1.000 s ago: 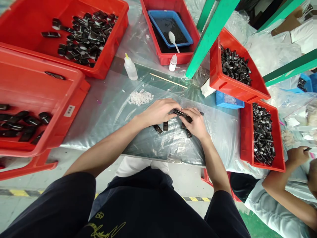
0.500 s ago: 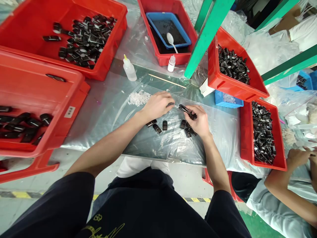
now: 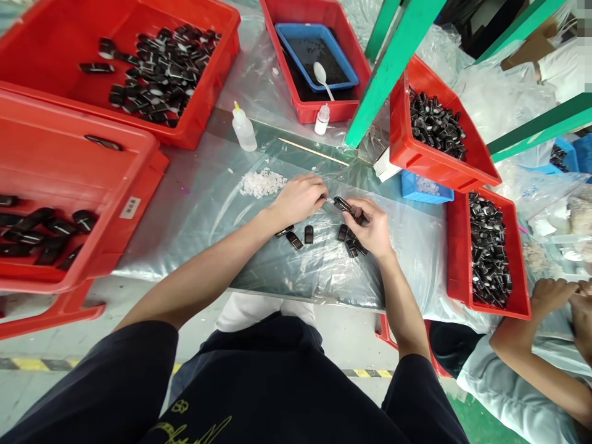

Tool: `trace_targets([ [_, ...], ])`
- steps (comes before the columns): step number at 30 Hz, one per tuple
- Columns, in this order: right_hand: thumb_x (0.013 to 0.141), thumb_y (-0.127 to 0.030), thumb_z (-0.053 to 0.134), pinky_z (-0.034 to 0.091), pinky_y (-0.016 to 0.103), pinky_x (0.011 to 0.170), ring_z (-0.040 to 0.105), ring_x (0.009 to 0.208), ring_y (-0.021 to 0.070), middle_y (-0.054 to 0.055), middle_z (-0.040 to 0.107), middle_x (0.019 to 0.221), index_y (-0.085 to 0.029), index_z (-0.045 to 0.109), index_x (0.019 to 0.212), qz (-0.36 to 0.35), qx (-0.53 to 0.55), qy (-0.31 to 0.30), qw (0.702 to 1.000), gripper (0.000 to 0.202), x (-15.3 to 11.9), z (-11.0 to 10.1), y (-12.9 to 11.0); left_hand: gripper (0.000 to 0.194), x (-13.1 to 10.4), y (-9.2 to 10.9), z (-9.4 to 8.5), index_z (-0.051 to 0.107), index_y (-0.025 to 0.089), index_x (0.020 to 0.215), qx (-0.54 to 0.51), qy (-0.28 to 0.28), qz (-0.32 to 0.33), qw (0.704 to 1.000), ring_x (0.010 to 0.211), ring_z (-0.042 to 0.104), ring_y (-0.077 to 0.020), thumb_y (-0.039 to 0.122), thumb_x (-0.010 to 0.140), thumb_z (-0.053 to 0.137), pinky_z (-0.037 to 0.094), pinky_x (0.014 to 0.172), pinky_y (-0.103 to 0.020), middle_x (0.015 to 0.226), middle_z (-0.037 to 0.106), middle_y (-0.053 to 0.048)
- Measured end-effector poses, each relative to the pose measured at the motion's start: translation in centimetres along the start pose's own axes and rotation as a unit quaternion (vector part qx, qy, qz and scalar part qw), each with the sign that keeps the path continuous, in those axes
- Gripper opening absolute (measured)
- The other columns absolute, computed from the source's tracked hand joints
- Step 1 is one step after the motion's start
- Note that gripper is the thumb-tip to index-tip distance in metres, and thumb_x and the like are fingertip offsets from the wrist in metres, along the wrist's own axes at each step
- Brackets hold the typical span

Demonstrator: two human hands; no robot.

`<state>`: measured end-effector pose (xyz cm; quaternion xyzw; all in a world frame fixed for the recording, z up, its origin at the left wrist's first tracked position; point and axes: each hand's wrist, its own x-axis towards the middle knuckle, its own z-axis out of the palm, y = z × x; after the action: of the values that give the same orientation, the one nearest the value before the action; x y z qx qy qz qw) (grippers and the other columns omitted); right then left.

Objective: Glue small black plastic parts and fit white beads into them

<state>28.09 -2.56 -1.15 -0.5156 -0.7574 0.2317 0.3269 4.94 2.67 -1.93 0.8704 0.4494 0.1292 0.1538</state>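
My right hand (image 3: pixel 370 227) is closed around a glossy black plastic piece (image 3: pixel 342 204), whose end points toward my left hand. More black may lie under its fingers, but I cannot tell. My left hand (image 3: pixel 301 197) has its fingers pinched together just left of that piece. A tiny whitish bit shows at its fingertips; whether they grip it is unclear. Several black plastic pieces (image 3: pixel 309 234) lie on the plastic sheet below my left hand, and a small cluster of similar pieces (image 3: pixel 350 248) lies under my right. A pile of small white pieces (image 3: pixel 263 183) sits beyond my left forearm.
Red bins of black pieces stand left (image 3: pixel 203 117) and right (image 3: pixel 444 163). At the back are a squeeze bottle (image 3: pixel 244 129), a small dropper bottle (image 3: pixel 322 119), a wooden stick (image 3: pixel 313 152) and a green post (image 3: pixel 393 74). A co-worker's hands (image 3: pixel 552 293) are at far right.
My left hand's fingers have curled in a little, and the dark sliver seen at them before no longer shows. My right hand keeps its hold on the black piece, nearly still.
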Motion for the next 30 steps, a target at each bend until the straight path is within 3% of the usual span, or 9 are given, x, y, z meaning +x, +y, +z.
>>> trace_targets([
  [5, 0.095, -0.037, 0.069, 0.052, 0.032, 0.074, 0.059, 0.075, 0.0169, 0.003, 0.071, 0.094, -0.025, 0.079, 0.113, 0.006, 0.016, -0.001, 1.0, 0.024, 0.0, 0.2, 0.3, 0.025, -0.2, -0.2, -0.7, 0.076, 0.017, 0.102, -0.03, 0.009, -0.007, 0.999, 0.113, 0.073, -0.034, 0.024, 0.094, 0.053, 0.055, 0.099, -0.044, 0.11, 0.08, -0.016],
  [8, 0.095, -0.036, 0.07, 0.051, 0.032, 0.072, 0.059, 0.075, 0.0165, 0.003, 0.07, 0.095, -0.024, 0.079, 0.113, 0.005, 0.025, 0.002, 1.0, 0.024, 0.0, 0.1, 0.4, 0.02, -0.6, -0.3, -1.5, 0.076, 0.017, 0.096, -0.104, 0.039, -0.017, 0.994, 0.101, 0.075, -0.0298, 0.023, 0.089, 0.057, 0.055, 0.095, -0.042, 0.102, 0.081, -0.013],
  [14, 0.095, -0.037, 0.07, 0.052, 0.033, 0.074, 0.057, 0.074, 0.016, 0.004, 0.073, 0.098, -0.023, 0.079, 0.113, 0.003, 0.033, -0.004, 0.999, 0.025, 0.0, 0.0, 0.3, 0.022, -1.1, 0.1, -1.9, 0.077, 0.017, 0.093, -0.365, 0.125, -0.027, 0.922, 0.085, 0.071, -0.0183, 0.038, 0.088, 0.071, 0.055, 0.08, -0.031, 0.094, 0.081, -0.007],
  [21, 0.095, -0.042, 0.069, 0.051, 0.032, 0.068, 0.057, 0.072, 0.0158, 0.005, 0.074, 0.1, -0.025, 0.079, 0.111, 0.01, 0.046, -0.011, 0.999, 0.025, 0.0, -0.1, 0.2, 0.039, -0.9, -0.1, -1.7, 0.078, 0.015, 0.091, -0.468, 0.095, -0.019, 0.878, 0.086, 0.071, -0.019, 0.054, 0.085, 0.079, 0.056, 0.08, -0.032, 0.094, 0.08, -0.009],
  [30, 0.094, -0.038, 0.071, 0.05, 0.031, 0.066, 0.058, 0.072, 0.0155, 0.004, 0.074, 0.1, -0.025, 0.078, 0.109, 0.004, 0.075, -0.004, 0.997, 0.021, -0.1, -0.1, -0.1, 0.04, -0.9, 0.2, -1.5, 0.072, 0.016, 0.093, -0.499, 0.059, -0.014, 0.864, 0.085, 0.069, -0.017, 0.054, 0.085, 0.079, 0.057, 0.08, -0.033, 0.093, 0.076, -0.009],
])
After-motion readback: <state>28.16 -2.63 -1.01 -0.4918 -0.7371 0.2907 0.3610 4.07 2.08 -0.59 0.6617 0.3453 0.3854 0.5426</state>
